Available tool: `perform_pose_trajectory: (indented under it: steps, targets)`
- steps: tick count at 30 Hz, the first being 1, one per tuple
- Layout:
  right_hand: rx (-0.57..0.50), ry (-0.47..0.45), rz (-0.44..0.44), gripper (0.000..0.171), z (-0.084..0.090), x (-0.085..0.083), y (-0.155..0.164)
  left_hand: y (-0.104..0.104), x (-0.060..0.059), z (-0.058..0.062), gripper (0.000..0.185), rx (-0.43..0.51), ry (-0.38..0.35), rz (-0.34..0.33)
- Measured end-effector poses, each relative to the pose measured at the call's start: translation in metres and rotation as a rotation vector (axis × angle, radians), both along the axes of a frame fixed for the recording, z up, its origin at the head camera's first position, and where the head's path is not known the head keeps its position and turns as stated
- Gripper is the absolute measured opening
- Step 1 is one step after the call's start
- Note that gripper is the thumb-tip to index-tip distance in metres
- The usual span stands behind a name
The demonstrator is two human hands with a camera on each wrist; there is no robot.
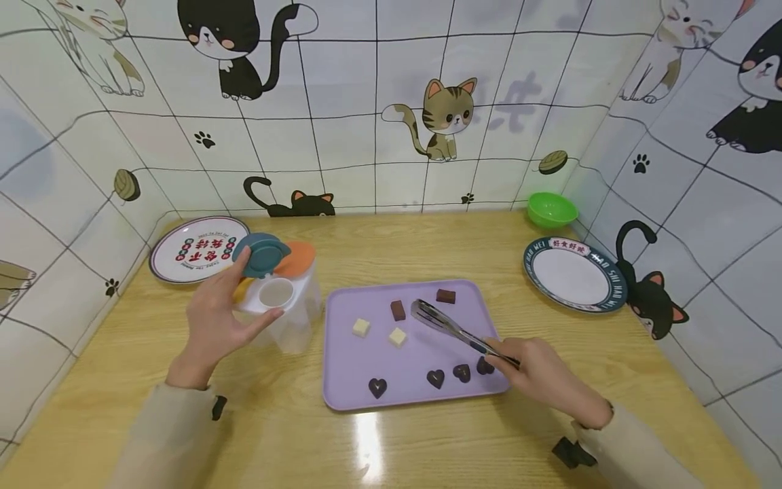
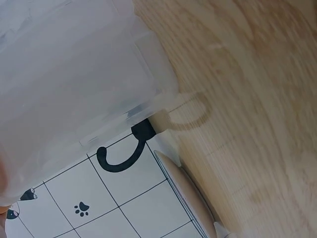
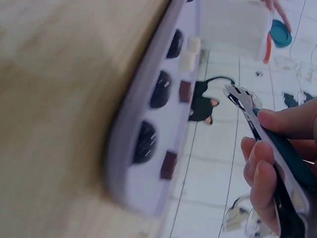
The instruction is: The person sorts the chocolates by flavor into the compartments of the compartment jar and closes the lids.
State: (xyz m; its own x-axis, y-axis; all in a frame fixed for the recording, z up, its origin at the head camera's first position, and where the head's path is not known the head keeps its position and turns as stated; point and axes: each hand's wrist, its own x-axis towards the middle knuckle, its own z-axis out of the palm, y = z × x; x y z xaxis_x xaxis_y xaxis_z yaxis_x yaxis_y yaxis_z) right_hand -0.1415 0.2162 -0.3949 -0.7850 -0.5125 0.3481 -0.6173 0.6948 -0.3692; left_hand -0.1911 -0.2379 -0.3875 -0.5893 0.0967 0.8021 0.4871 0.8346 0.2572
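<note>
My left hand (image 1: 214,326) grips a translucent container (image 1: 293,329) near its top, thumb on the near side and fingers by the lids. A teal round lid (image 1: 263,254) stands raised from a round opening; an orange lid (image 1: 297,259) sits behind it. My right hand (image 1: 544,373) holds metal tongs (image 1: 455,331), their tips over the purple tray (image 1: 351,373) with nothing between them. On the tray lie two white cubes (image 1: 397,337), two brown blocks (image 1: 398,310) and several dark heart-shaped chocolates (image 1: 377,388), one partly hidden by the tongs.
Behind the container, at the back left, lies a white plate (image 1: 168,261) with red lettering. A blue-rimmed plate (image 1: 574,275) is at the right, with a green bowl (image 1: 552,209) behind it. A cat-patterned tiled covering (image 1: 342,142) surrounds the wooden table (image 1: 281,428).
</note>
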Motion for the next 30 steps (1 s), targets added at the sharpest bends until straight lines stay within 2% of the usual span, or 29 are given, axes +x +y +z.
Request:
perform_pose_trajectory:
  steps: [5,10,15,21,30]
  targets:
    - [-0.049,0.014,0.096,0.021,0.013,-0.014,-0.037,0.001,-0.003,-0.001,0.092,-0.001,-0.02,-0.01]
    - [-0.112,0.108,0.229,0.025,0.028,-0.028,-0.088,-0.002,-0.004,0.001,0.093,0.009,-0.043,0.002]
    - [-0.171,0.156,0.314,0.029,0.03,-0.032,-0.135,-0.004,-0.001,-0.001,0.093,0.009,-0.06,0.014]
    - [-0.155,0.199,0.277,0.03,0.031,-0.034,-0.162,-0.001,-0.004,-0.003,0.094,-0.001,-0.029,0.016]
    - [-0.143,0.088,0.164,0.039,0.03,-0.028,-0.164,-0.005,0.0,0.0,0.094,-0.028,-0.082,0.018]
